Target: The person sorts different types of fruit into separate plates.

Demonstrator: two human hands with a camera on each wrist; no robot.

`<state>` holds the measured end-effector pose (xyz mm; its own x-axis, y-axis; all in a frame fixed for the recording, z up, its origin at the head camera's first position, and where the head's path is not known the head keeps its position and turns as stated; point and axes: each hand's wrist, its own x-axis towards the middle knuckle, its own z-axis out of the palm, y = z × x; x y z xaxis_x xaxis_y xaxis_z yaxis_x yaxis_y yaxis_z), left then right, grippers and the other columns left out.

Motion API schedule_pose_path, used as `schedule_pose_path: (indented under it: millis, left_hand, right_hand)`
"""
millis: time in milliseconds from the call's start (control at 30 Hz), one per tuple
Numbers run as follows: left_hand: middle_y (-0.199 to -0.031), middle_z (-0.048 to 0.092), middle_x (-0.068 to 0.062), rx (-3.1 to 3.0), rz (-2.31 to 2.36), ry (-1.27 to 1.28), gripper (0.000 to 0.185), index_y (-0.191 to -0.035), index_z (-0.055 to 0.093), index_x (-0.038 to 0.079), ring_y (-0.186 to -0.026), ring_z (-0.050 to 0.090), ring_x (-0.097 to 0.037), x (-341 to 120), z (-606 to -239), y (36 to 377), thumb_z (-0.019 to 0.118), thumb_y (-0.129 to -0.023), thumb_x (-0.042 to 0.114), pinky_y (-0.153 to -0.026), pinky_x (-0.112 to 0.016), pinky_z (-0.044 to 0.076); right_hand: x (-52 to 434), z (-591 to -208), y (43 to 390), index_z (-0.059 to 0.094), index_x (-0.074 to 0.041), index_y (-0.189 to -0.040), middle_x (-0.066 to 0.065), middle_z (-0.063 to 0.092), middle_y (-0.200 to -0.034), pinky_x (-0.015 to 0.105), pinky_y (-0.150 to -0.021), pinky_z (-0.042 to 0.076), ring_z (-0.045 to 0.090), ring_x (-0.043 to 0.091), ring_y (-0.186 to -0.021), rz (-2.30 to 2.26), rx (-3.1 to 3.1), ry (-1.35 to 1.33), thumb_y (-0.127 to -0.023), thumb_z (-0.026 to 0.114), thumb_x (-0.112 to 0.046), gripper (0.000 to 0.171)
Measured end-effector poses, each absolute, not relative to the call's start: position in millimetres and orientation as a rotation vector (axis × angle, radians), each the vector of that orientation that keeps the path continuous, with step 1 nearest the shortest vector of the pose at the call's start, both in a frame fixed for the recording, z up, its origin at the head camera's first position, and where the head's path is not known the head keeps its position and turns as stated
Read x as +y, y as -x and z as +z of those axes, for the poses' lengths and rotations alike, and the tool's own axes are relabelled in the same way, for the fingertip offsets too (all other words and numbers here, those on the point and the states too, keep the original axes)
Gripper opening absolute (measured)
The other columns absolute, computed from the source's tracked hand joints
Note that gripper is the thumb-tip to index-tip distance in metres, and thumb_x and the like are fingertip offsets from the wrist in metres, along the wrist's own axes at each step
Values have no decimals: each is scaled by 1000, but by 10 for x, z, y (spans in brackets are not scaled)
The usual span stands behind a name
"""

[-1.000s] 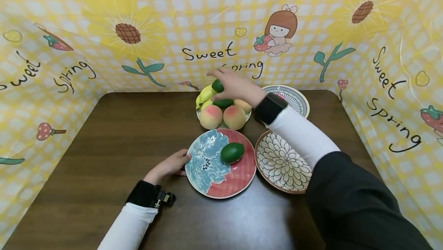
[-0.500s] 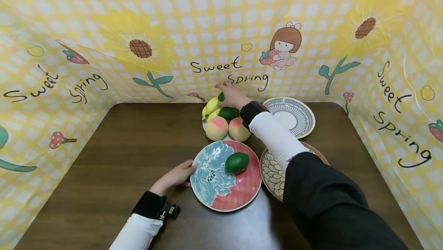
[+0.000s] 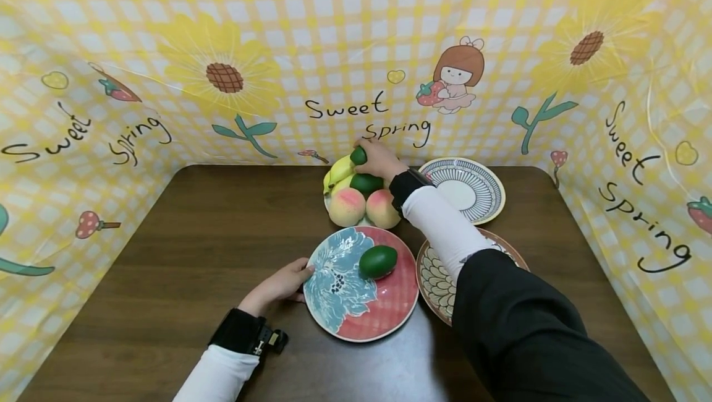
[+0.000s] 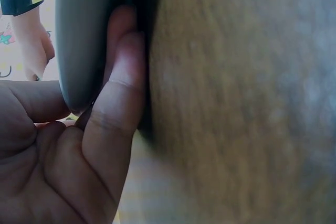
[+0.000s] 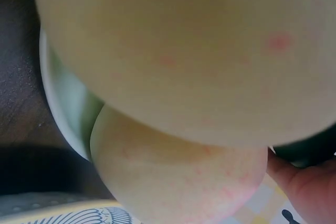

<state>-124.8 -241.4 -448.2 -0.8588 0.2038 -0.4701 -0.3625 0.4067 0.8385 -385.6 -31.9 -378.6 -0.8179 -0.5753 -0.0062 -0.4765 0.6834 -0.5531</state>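
My right hand (image 3: 379, 158) reaches over a white bowl (image 5: 68, 114) piled with fruit and curls round a small green fruit (image 3: 358, 156) at the back of the pile. The pile holds two peaches (image 3: 347, 207), a banana (image 3: 339, 170) and another green fruit (image 3: 367, 183). The right wrist view is filled by the peaches (image 5: 199, 51). My left hand (image 3: 280, 284) pinches the left rim of a blue and red plate (image 3: 384, 309), with fingers (image 4: 115, 103) tucked under its grey underside (image 4: 89, 35). A green avocado-like fruit (image 3: 378, 261) lies on that plate.
A striped plate (image 3: 484, 188) stands at the back right and a brown flower-patterned plate (image 3: 434, 278) lies under my right sleeve. A yellow printed cloth (image 3: 222, 49) walls the dark wooden table (image 3: 194, 235) on three sides.
My right hand has come down with the small green fruit onto the back of the fruit pile. My left hand has stayed at the plate's rim.
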Motion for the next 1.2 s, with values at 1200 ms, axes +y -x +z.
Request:
schedule_pose_path:
  millis: [1200]
  left_hand:
    - [-89, 55, -1, 2175, 1411, 125, 38, -140, 37, -9, -70, 56, -6, -2448, -4475, 1297, 32, -113, 17, -61, -19, 50]
  right_hand:
    - [287, -3511, 2190, 62, -11, -129, 14, 61, -129, 42, -99, 54, 58, 28, -116, -557, 2522, 1759, -83, 83, -21, 51]
